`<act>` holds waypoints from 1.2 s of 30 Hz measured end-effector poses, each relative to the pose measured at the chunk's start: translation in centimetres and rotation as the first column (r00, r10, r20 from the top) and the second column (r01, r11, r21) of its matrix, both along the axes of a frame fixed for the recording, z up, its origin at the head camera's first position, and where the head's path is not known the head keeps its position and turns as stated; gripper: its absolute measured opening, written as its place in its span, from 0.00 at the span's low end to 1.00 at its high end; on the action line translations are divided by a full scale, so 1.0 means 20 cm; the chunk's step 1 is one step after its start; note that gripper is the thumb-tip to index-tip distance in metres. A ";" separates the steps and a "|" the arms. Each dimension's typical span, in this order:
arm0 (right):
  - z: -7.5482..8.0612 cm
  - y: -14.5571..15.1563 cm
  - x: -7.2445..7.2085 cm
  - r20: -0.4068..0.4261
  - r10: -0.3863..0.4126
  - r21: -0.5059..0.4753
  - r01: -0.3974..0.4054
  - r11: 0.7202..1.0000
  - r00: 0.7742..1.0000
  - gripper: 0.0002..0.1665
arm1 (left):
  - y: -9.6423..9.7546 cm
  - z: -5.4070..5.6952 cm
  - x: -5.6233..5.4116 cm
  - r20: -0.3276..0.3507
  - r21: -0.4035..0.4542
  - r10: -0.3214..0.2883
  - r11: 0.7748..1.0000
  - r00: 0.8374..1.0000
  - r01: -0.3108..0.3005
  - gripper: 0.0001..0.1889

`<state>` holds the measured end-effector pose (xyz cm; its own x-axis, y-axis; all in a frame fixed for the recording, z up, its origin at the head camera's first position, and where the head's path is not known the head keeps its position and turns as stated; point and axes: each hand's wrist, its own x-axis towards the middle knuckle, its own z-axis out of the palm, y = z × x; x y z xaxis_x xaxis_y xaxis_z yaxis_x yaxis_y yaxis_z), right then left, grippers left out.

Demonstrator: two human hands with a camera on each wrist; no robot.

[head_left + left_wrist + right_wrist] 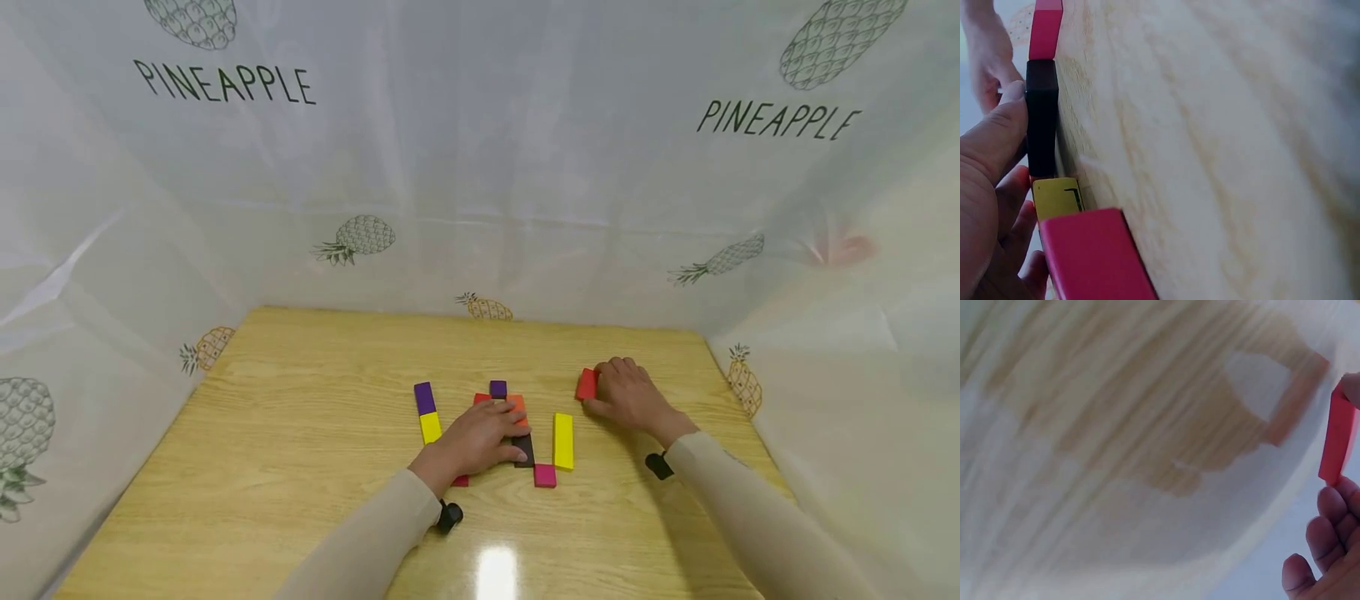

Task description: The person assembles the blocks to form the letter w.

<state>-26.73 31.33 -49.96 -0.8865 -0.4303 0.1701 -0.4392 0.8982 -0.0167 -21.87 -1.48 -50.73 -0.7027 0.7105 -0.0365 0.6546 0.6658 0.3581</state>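
In the head view my left hand lies over several flat blocks, with its thumb on a black block and fingertips on an orange block. The left wrist view shows the thumb against that black block, with a yellow block and a pink one nearer the camera. Off to the right, my right hand pinches a red block between thumb and finger. In the right wrist view this red block appears raised off the tabletop, its other fingers loosely bent.
A long yellow block and a pink cube lie right of the left hand. Left of it, a purple block touches a yellow one. A purple cube sits behind. Pineapple-printed sheeting surrounds the wooden table.
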 end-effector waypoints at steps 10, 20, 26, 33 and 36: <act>0.05 -0.12 -0.01 0.092 0.066 0.010 -0.067 0.998 0.994 0.35 | -0.03 -0.01 -0.01 0.034 0.009 0.010 1.000 0.999 -0.010 0.29; 0.02 -0.15 -0.04 0.191 0.077 -0.003 -0.078 0.997 0.979 0.34 | -0.02 -0.03 -0.01 0.046 0.034 0.014 0.999 0.999 -0.015 0.28; 0.02 -0.15 -0.02 0.233 0.066 -0.046 -0.057 0.997 0.970 0.33 | -0.01 -0.02 -0.01 0.042 0.026 0.013 1.000 0.999 -0.014 0.28; 0.04 -0.16 0.00 0.213 0.117 -0.044 -0.110 0.993 0.970 0.29 | 0.00 -0.01 -0.03 0.034 0.017 0.000 1.000 0.999 0.000 0.28; 0.04 -0.16 0.01 0.206 0.129 -0.043 -0.123 0.992 0.970 0.28 | 0.01 0.00 -0.03 0.038 0.016 0.000 1.000 0.999 0.000 0.28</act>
<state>-26.61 28.20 -49.12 -0.8428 -0.5382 0.0024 -0.5328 0.8337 -0.1451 -22.42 -1.34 -50.78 -0.7012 0.7111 -0.0517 0.6403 0.6600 0.3930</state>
